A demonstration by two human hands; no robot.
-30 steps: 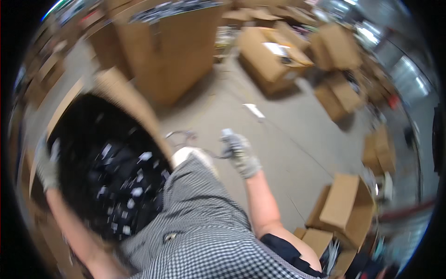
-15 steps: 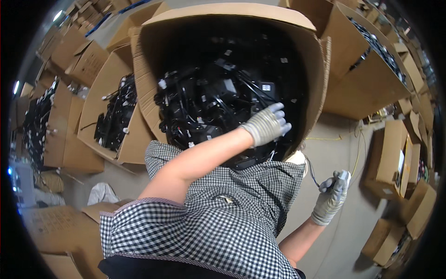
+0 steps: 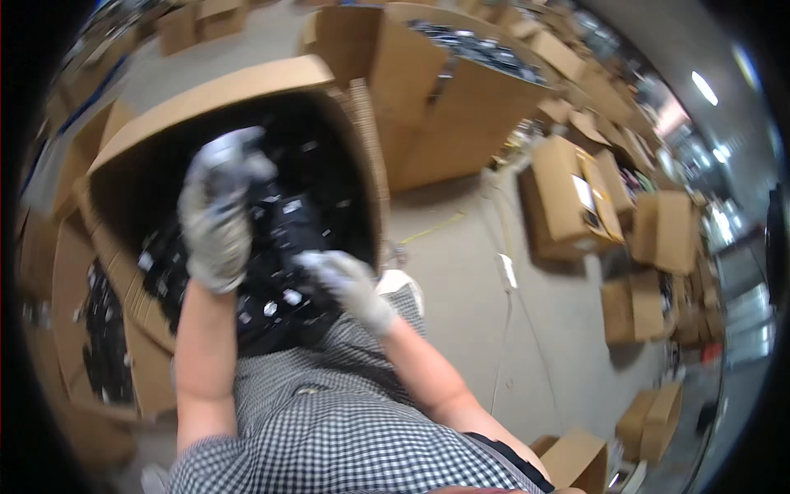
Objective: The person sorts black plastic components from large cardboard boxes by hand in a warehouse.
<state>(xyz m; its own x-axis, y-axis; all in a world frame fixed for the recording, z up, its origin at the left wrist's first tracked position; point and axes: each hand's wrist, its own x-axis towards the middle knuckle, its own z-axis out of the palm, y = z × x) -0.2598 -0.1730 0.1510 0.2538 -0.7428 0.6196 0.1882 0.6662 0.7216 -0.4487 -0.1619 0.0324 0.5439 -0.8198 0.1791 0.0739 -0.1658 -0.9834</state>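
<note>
The black parts (image 3: 284, 226) lie in a loose heap inside a large open cardboard box (image 3: 210, 90), close in front of the person; they look like a tangle of plastic pieces, their dark surfaces broken by small white patches (image 3: 292, 296) that may be tags or plugs. The left hand (image 3: 216, 218) hangs over the heap with its fingers drawn together, but blur hides whether anything is between them, so I cannot tell. The right hand (image 3: 352, 290) points inward at the near right side of the box, fingers fairly straight and narrow together; whether they pinch a piece or only touch the heap, I cannot tell either. Among pieces this jumbled, a grip on a solid body would be safer than one on a thin end, and a slow lift would let snagged neighbours slip free. Both hands wear pale gloves, which look knitted and should help on slick plastic. The box's walls are stiff brown board, with a ridged edge at the right. Below it spreads the person's checked garment (image 3: 329, 428), in small dark and white squares. Farther out stand a taller box (image 3: 461, 123) filled with dark pieces and, on the smooth grey floor (image 3: 444, 329), a slim white power strip (image 3: 506, 272) and a thin yellow cord (image 3: 432, 229).
</note>
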